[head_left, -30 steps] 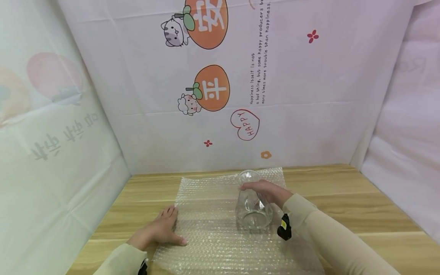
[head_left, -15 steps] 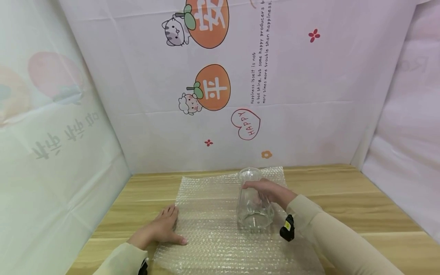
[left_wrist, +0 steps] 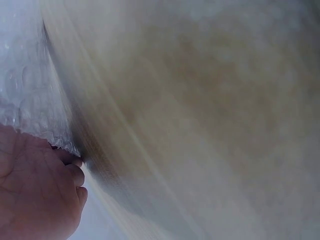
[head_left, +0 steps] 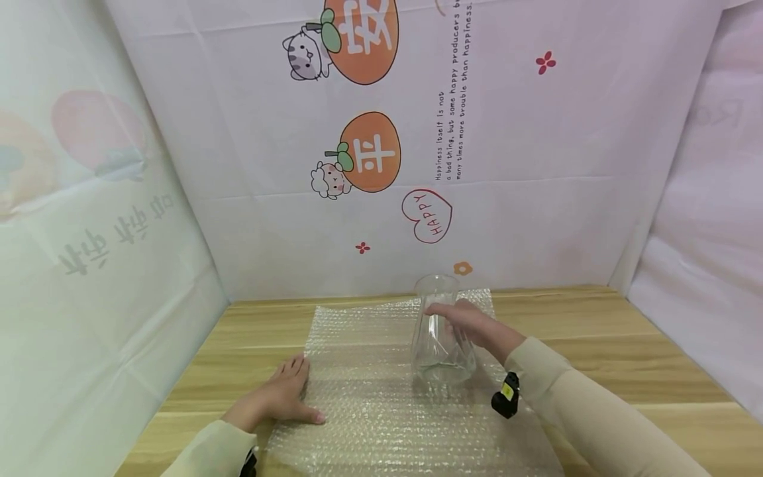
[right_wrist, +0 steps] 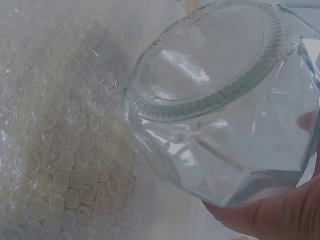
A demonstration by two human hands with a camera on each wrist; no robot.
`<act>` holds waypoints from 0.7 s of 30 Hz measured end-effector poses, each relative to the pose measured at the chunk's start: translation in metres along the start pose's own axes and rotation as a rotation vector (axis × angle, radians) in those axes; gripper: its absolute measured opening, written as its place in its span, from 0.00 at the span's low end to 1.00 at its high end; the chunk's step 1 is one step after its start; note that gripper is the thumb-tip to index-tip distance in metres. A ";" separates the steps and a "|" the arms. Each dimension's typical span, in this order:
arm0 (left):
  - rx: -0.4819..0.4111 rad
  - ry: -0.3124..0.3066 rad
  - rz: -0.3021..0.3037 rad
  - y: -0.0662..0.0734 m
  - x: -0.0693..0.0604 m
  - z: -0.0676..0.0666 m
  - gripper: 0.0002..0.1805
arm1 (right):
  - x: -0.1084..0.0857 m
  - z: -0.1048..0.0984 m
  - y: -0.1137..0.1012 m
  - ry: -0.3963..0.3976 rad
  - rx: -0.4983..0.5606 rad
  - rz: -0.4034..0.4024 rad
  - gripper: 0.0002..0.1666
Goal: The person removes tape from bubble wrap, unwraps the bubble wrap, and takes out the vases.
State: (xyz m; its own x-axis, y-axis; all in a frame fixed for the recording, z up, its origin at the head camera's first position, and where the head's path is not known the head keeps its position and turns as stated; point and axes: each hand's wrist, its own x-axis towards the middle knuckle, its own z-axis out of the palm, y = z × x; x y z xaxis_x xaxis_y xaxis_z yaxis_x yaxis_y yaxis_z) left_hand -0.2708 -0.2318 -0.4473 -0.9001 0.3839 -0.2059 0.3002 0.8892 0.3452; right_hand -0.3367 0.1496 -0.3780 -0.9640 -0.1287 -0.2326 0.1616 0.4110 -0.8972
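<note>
A clear glass vase (head_left: 442, 358) with a flared rim stands out above the bubble wrap, tilted a little. My right hand (head_left: 473, 323) grips it around the narrower upper part, thumb across the near side. In the right wrist view the ridged round base of the vase (right_wrist: 210, 60) faces the camera, and part of the right hand (right_wrist: 280, 212) shows at the lower right. The left hand (head_left: 285, 395) rests with spread fingers on the left edge of the bubble wrap (head_left: 363, 377). In the left wrist view the left hand (left_wrist: 37, 185) lies against the wrap's edge.
A wood-grain table (head_left: 596, 351) lies under the wrap. Printed white cloth (head_left: 524, 165) hangs behind it, with more cloth at the left and right sides. Each wrist carries a small black device; the right one (head_left: 505, 395) hangs near the vase.
My right hand has raised the vase off the bubble wrap and shifted it slightly away and to the right. The left hand has stayed in place on the wrap.
</note>
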 end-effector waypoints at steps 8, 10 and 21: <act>-0.001 0.004 0.007 0.000 0.001 0.000 0.69 | -0.002 -0.004 -0.006 0.140 -0.004 -0.055 0.37; -0.004 0.003 0.007 -0.001 0.001 0.000 0.69 | -0.002 -0.006 -0.008 0.166 -0.008 -0.072 0.40; -0.012 -0.015 0.012 -0.003 0.002 -0.001 0.71 | -0.009 -0.011 -0.013 0.259 -0.028 -0.168 0.49</act>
State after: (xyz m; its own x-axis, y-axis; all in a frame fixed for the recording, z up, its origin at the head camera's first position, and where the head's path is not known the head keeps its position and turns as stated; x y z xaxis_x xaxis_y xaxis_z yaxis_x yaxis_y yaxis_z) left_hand -0.2736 -0.2335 -0.4480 -0.8915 0.3985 -0.2155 0.3072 0.8814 0.3589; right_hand -0.3327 0.1552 -0.3597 -0.9991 0.0359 0.0244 -0.0067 0.4282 -0.9036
